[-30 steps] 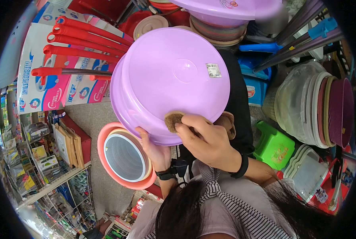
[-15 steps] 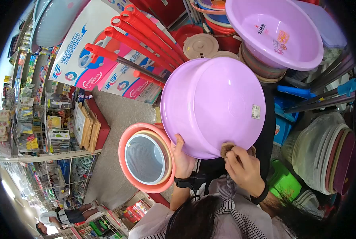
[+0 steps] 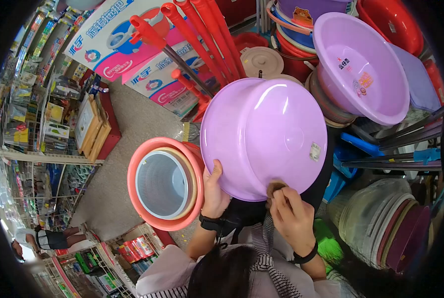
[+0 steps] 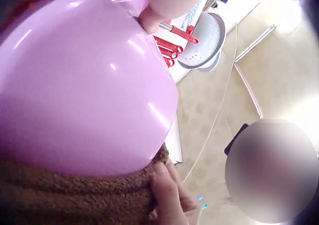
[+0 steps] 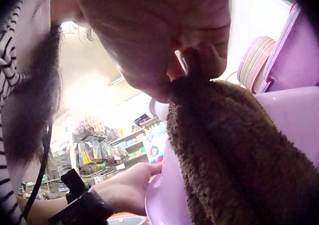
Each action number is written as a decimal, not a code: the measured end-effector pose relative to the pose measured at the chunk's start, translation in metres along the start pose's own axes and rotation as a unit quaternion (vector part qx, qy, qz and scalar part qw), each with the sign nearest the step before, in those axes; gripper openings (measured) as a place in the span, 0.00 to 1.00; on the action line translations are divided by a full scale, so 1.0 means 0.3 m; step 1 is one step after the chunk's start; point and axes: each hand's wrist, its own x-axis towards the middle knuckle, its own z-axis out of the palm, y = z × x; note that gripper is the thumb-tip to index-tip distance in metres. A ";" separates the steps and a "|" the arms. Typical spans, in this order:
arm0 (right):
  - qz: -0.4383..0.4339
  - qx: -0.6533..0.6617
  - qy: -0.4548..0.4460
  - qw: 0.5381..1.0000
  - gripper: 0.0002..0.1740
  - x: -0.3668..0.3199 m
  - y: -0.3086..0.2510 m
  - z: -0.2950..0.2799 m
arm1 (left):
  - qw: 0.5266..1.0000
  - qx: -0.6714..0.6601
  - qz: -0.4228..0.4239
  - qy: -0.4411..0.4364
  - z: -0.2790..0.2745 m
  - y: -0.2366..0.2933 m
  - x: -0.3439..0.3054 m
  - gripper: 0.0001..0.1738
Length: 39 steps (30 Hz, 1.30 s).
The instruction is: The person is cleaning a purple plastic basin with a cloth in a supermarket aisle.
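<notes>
Holds the purple basin [image 3: 261, 134] at dial centre, base exposed, left grip [image 3: 215, 195] closed round the rim at half past seven, presumably for steadying. Pinches the brown cloth [image 3: 274, 187] firmly in the right grip [image 3: 295, 218] at five o'clock, probably to concentrate pressure against the basin.

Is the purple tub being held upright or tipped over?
Tipped over: the purple tub shows its underside, with a sticker, to the head camera.

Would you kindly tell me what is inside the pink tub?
The pink tub holds a beige container and, innermost, a grey perforated basket. The tub's bottom is covered and cannot be seen.
</notes>
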 end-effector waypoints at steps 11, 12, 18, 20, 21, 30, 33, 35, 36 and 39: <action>0.105 0.049 -0.002 0.993 0.12 -0.035 0.019 -0.022 | 1.000 0.023 -0.012 0.008 -0.043 0.012 0.029 0.32; 0.125 0.077 0.029 0.989 0.11 -0.050 0.044 -0.039 | 0.999 0.031 -0.010 0.023 -0.040 0.013 0.029 0.32; 0.343 0.184 0.313 0.867 0.08 -0.123 0.109 -0.075 | 0.999 0.011 -0.035 0.040 -0.009 0.019 0.008 0.32; 0.334 0.202 0.375 0.841 0.10 -0.122 0.135 -0.093 | 0.998 0.013 -0.037 0.044 -0.005 0.019 0.003 0.32; 0.337 0.200 0.376 0.840 0.10 -0.132 0.146 -0.105 | 0.999 0.008 -0.039 0.038 -0.007 0.020 0.005 0.32; 0.338 0.144 0.371 0.853 0.06 -0.158 0.183 -0.141 | 0.999 0.016 -0.026 0.022 -0.011 0.011 0.006 0.31; 0.391 0.241 0.349 0.817 0.10 -0.154 0.167 -0.143 | 0.999 0.018 -0.029 0.023 -0.007 0.014 0.001 0.32; 0.384 0.250 0.344 0.820 0.14 -0.163 0.163 -0.145 | 0.999 0.017 -0.033 0.026 -0.007 0.015 0.002 0.32; 0.384 0.250 0.343 0.820 0.14 -0.156 0.153 -0.143 | 0.999 0.015 -0.032 0.023 -0.011 0.013 0.004 0.32; 0.345 0.144 0.361 0.854 0.15 -0.103 0.083 -0.108 | 0.999 0.018 -0.023 0.018 -0.012 0.002 0.003 0.32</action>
